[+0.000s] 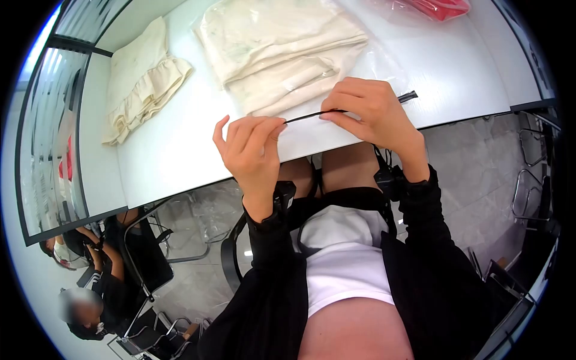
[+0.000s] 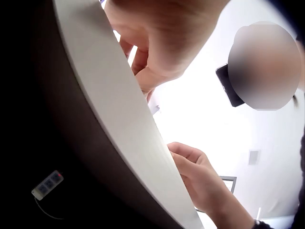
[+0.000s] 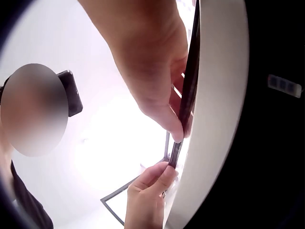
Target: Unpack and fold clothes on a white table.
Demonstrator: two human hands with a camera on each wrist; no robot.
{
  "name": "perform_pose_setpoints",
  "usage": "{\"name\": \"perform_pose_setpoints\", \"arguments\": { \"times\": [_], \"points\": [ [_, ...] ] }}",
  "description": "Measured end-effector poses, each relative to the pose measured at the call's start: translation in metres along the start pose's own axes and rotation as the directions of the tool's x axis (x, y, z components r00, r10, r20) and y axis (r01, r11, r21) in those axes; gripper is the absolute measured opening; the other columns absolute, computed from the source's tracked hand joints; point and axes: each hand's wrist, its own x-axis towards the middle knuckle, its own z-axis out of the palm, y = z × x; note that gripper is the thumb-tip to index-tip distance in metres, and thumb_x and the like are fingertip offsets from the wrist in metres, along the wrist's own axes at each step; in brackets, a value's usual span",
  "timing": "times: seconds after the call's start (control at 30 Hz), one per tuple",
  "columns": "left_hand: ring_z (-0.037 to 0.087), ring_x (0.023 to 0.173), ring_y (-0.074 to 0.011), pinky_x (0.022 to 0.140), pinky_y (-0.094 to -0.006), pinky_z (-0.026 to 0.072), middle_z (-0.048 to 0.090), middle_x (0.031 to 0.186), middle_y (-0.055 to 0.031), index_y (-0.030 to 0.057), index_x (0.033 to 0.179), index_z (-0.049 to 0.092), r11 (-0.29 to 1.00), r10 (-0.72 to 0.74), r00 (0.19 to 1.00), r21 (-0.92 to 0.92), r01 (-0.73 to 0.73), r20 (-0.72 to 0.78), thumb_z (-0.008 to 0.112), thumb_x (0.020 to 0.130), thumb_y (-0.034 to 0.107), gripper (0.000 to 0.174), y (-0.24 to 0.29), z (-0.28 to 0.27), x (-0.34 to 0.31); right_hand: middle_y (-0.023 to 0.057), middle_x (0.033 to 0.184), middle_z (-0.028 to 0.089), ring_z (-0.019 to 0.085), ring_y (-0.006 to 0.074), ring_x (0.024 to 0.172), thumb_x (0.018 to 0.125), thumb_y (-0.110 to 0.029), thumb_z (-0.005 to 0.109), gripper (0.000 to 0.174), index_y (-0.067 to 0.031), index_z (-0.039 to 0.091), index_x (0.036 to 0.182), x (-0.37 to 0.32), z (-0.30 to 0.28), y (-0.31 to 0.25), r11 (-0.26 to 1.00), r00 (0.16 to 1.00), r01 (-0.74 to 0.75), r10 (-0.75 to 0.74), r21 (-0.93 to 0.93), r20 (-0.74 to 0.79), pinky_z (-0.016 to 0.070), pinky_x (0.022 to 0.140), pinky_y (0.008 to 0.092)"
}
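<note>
A thin black strip (image 1: 309, 114) is stretched between my two hands close to the near edge of the table. My left hand (image 1: 251, 149) pinches its left end between thumb and fingertips. Further right, my right hand (image 1: 373, 114) pinches the strip between thumb and forefinger, and a flat black tail of it sticks out past that hand. Seen from the right wrist, the strip (image 3: 189, 81) looks flat and shiny, running under the right hand to the left fingertips. In the left wrist view the fingertips of the left hand (image 2: 162, 36) are hidden behind the table edge.
A cream cloth in clear plastic (image 1: 282, 48) lies just beyond my hands on the white table (image 1: 174, 171). Ruffled cream fabric (image 1: 150, 78) lies to the left, a red packet (image 1: 441, 7) at the far right. Another person (image 1: 111, 288) sits at the lower left.
</note>
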Motion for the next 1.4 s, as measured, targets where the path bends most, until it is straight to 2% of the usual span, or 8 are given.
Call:
{"name": "perform_pose_setpoints", "arguments": {
  "times": [0.13,0.17,0.43,0.53,0.57,0.8,1.0,1.4],
  "points": [
    [0.057,0.073,-0.0158,0.093,-0.0374,0.0357,0.061,0.073,0.0003,0.0079,0.074,0.064,0.998,-0.063,0.996,0.019,0.064,-0.066,0.068,0.070,0.004,0.007,-0.005,-0.008,0.002,0.0017,0.070,0.057,0.054,0.0190,0.060,0.068,-0.008,0.070,0.012,-0.0061,0.059,0.073,-0.001,0.001,0.001,1.000,0.999,-0.003,0.003,-0.001,-0.039,0.0425,0.051,0.0277],
    [0.056,0.078,-0.0152,0.096,-0.0416,0.0309,0.060,0.075,0.0023,0.0115,0.073,0.064,0.996,-0.093,0.994,0.004,0.093,-0.061,0.069,0.070,0.008,0.007,-0.009,-0.009,0.000,0.0017,0.070,0.057,0.054,0.0189,0.060,0.068,-0.008,0.070,0.012,-0.0061,0.059,0.073,0.000,0.000,0.001,1.000,0.999,-0.003,0.003,-0.003,-0.040,0.0424,0.051,0.0276],
    [0.056,0.085,-0.0176,0.100,-0.0441,0.0273,0.060,0.084,0.0002,0.0107,0.083,0.062,0.987,-0.077,0.997,0.143,0.075,0.007,0.067,0.072,0.007,0.012,-0.013,-0.018,0.002,0.0020,0.067,0.057,0.055,0.0177,0.059,0.067,-0.008,0.071,0.012,-0.0057,0.059,0.070,0.000,0.001,-0.002,0.995,0.996,0.060,-0.065,-0.083,-0.065,0.0412,0.049,0.0268],
    [0.056,0.083,-0.0180,0.099,-0.0423,0.0297,0.060,0.082,-0.0001,0.0098,0.082,0.062,0.999,-0.009,0.999,0.042,0.007,0.053,0.067,0.071,0.006,0.013,0.001,-0.011,0.004,0.0003,0.065,0.052,0.053,0.0177,0.059,0.072,-0.015,0.067,0.013,-0.0084,0.056,0.069,-0.001,0.003,-0.003,0.995,0.996,0.039,-0.045,-0.087,-0.072,0.0405,0.050,0.0286],
    [0.056,0.080,-0.0178,0.094,-0.0391,0.0342,0.060,0.080,-0.0005,0.0093,0.081,0.061,1.000,0.011,0.999,-0.011,-0.011,0.049,0.068,0.070,0.006,0.013,0.002,-0.006,0.004,0.0004,0.064,0.052,0.052,0.0178,0.059,0.072,-0.016,0.067,0.014,-0.0083,0.056,0.069,-0.002,0.004,-0.003,0.996,0.996,0.042,-0.048,-0.083,-0.070,0.0404,0.049,0.0287],
    [0.056,0.073,-0.0180,0.081,-0.0336,0.0390,0.060,0.077,-0.0006,0.0078,0.078,0.062,0.994,0.097,0.995,-0.049,-0.098,-0.030,0.069,0.068,0.006,0.013,0.004,0.006,0.004,0.0009,0.064,0.052,0.052,0.0182,0.058,0.073,-0.016,0.067,0.014,-0.0078,0.056,0.068,-0.001,0.002,-0.005,0.997,0.996,0.051,-0.055,-0.065,-0.075,0.0398,0.049,0.0290],
    [0.055,0.072,-0.0183,0.073,-0.0314,0.0383,0.060,0.076,-0.0007,0.0077,0.076,0.062,0.993,0.039,0.999,-0.114,-0.037,0.016,0.070,0.065,0.005,0.014,0.008,0.007,0.003,0.0012,0.064,0.053,0.052,0.0183,0.058,0.072,-0.015,0.067,0.013,-0.0075,0.056,0.069,-0.001,0.003,-0.003,0.996,0.995,0.067,-0.071,-0.063,-0.066,0.0402,0.050,0.0290],
    [0.055,0.072,-0.0171,0.075,-0.0294,0.0359,0.060,0.072,0.0012,0.0096,0.071,0.062,0.995,0.059,0.998,-0.076,-0.061,-0.032,0.069,0.066,0.005,0.011,0.008,0.011,-0.001,0.0003,0.067,0.053,0.054,0.0176,0.060,0.071,-0.015,0.067,0.013,-0.0077,0.057,0.074,0.002,0.006,-0.006,0.998,0.995,0.065,-0.066,-0.020,-0.071,0.0415,0.050,0.0284]
  ]
}}
